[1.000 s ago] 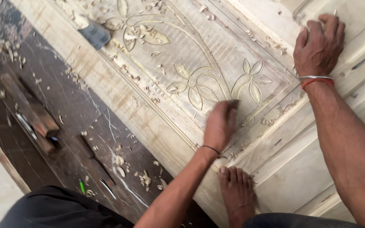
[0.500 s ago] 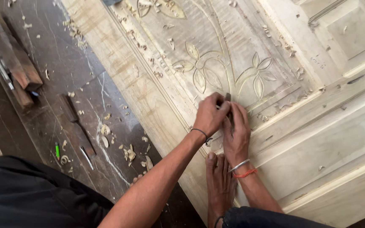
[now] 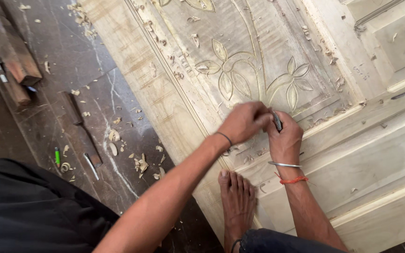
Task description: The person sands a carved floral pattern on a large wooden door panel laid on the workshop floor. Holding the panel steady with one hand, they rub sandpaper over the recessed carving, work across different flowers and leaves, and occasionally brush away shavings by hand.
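Chisel (image 3: 277, 121): slim metal tool, on carved door panel (image 3: 174, 93) just below the leaf carving. Right hand (image 3: 284, 138) fisted around it, wrist bent. Left hand (image 3: 243, 122) curled, fingertips pinching its top. Bare foot (image 3: 236, 204) on panel's edge.

My dark stone floor (image 3: 71, 61) carries the pale carved door panel (image 3: 362, 140) laid flat. Wood chips (image 3: 141, 164) litter it — a chisel (image 3: 81, 129), a green marker (image 3: 57, 156) and wood blocks (image 3: 17, 61) too.
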